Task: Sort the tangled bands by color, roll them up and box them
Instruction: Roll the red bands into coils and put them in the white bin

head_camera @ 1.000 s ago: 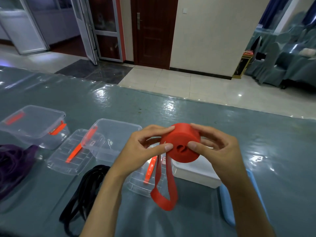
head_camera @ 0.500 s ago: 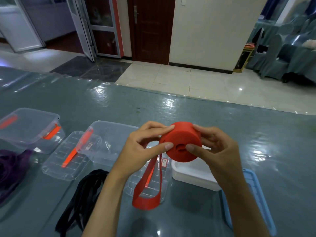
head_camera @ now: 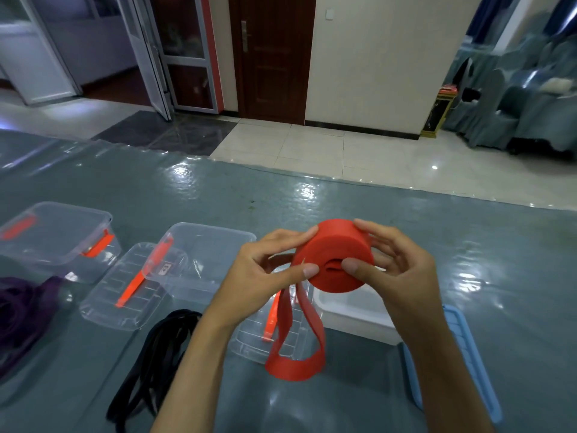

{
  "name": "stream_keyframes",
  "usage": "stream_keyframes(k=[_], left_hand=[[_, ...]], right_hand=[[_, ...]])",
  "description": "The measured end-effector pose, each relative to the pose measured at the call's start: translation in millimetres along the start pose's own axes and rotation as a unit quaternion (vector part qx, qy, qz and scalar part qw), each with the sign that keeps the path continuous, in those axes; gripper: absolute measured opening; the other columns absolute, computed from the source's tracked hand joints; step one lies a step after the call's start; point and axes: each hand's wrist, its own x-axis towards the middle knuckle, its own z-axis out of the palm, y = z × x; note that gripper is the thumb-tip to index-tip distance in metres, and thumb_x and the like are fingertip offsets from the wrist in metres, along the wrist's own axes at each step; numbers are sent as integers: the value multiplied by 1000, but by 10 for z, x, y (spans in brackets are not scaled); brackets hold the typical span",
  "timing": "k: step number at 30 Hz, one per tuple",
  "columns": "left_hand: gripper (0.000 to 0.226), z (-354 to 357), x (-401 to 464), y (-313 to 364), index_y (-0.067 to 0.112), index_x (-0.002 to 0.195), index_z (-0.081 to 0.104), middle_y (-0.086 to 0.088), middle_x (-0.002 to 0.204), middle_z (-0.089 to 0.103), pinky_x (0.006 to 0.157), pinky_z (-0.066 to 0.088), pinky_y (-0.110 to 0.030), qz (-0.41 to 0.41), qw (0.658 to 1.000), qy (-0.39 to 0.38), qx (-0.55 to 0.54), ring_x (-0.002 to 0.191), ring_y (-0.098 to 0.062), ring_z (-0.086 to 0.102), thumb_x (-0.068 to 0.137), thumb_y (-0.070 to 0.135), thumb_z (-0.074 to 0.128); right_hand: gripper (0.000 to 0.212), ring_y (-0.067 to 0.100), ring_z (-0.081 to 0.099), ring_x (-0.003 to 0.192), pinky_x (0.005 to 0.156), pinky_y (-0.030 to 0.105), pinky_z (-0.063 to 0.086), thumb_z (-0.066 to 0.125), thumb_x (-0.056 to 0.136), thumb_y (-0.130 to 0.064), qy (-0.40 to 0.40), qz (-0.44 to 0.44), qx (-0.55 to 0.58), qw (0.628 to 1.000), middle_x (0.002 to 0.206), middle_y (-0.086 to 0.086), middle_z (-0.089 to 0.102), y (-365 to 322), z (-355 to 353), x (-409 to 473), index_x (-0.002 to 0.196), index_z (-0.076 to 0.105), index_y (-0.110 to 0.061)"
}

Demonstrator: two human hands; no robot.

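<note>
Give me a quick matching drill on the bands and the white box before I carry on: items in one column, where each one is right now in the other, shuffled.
Items
1. red band roll
2. black bands
3. purple bands
4. white box

Places
A. loose on the table, beside the left forearm
B. heaped at the table's left edge
C. on the table, under the right hand
D. held in both hands, loose loop hanging

Pairs: 1-D, 2-A, 3-B, 4-C

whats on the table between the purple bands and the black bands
Head view: only bare table lies between the purple bands and the black bands.
</note>
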Motion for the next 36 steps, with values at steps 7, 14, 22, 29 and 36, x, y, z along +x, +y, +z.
stream_keyframes(k=[7, 14, 22, 29, 36], left_hand=[[38, 135, -161, 87, 9, 110, 78, -8, 114, 78, 100, 58, -39, 2, 997, 73, -4, 111, -26, 74, 73, 11, 86], [44, 182, -237, 91, 18, 127, 74, -10, 114, 71, 98, 56, -32, -39, 998, -30, 24, 112, -22, 71, 84, 12, 81], [38, 464, -340, -7, 5, 114, 74, -8, 115, 77, 91, 56, -25, -52, 996, 43, -53, 111, -20, 73, 77, 11, 81], [37, 463, -438, 22, 14, 105, 77, -3, 103, 79, 88, 57, -25, -38, 997, 70, -25, 100, -17, 75, 69, 14, 87], [37, 436, -541, 56, 8, 117, 73, -4, 115, 77, 89, 56, -22, -63, 996, 13, -64, 108, -15, 73, 80, 8, 77]], right_hand=[[60, 31, 78, 90, 71, 34, 63, 85, 68, -9, -41, 56, -5, 998, 103, 10, 79, -15, -38, -162, 117, 53, -19], [50, 28, 76, 95, 75, 34, 63, 84, 70, -8, 31, 28, -1, 999, 105, 11, 78, 49, -132, -368, 113, 60, -14], [58, 26, 76, 97, 82, 36, 64, 85, 70, -8, 31, 8, -40, 999, 108, 8, 78, -13, -222, -468, 123, 66, -22], [50, 33, 77, 83, 68, 40, 62, 86, 68, -9, 0, 79, -23, 997, 99, 17, 78, 31, -225, -577, 101, 49, -9], [72, 21, 77, 101, 85, 30, 62, 84, 69, -13, 13, 49, -32, 998, 111, 1, 79, -11, -190, -675, 134, 62, -34]])
